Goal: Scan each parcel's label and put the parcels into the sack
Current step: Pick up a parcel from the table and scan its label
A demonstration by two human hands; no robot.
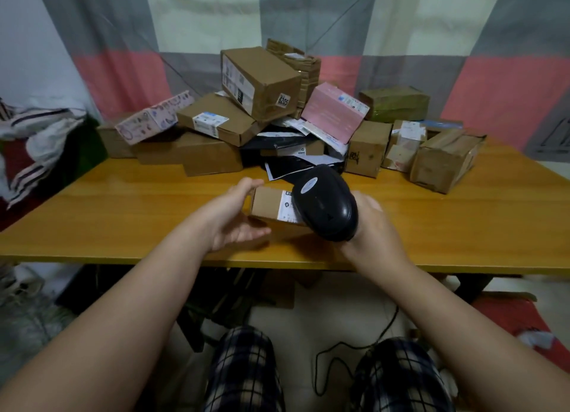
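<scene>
At the bottom of the frame, the person's knees in dark plaid trousers [243, 371] sit closest to the camera, with a black cable [354, 347] looping over the pale floor between them. Both bare forearms reach up from the lower corners toward the middle of the frame.

The left hand [237, 217] is clamped on a small cardboard parcel [266, 203] at centre frame: its fingers curl over the parcel's far left end while the palm and thumb lie along the near side. The parcel sits low over the near part of the wooden table [123, 214]; whether it touches the tabletop cannot be told. Its white label [286, 209] faces up on the right half.

The right hand [374, 223] is closed around the handle of a black barcode scanner [325, 205], whose rounded head hangs just above the label and hides the parcel's right end.

Farther back, at upper centre, a pile of parcels [262, 115] covers the far side of the table: brown cartons, one large carton [262, 81] tilted on top, a pink box [334, 112] leaning to its right, black mailer bags [277, 161] at the pile's foot. More cartons [444, 161] stand to the right.

At the left edge lies crumpled striped cloth [37, 146]. A curtain [308, 26] of grey, pale and pink blocks fills the top.
</scene>
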